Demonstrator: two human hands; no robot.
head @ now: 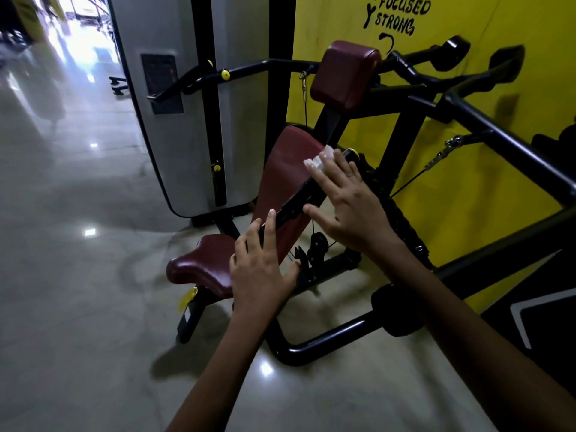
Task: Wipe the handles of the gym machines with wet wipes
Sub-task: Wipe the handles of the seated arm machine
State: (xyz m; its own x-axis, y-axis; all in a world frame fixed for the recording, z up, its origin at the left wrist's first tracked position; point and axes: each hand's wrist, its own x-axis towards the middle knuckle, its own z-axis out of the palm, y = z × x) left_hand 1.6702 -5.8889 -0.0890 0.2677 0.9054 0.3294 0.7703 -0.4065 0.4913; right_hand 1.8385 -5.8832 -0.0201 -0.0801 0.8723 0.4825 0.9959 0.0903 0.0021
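Right hand (349, 210) lays straight, spread fingers (341, 169) over the white wet wipe (318, 159), pressing it on the black handle (299, 201); left hand (260, 266), fingers relaxed, steadies the lower end. Best to wrap the wipe round and stroke its full length, above the maroon seat (199, 263).

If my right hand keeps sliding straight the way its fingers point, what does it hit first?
Probably the yellow-capped end of the black handle. The right hand presses the white wet wipe along it, fingers pointing up the bar toward the cap; depth beyond is unclear.
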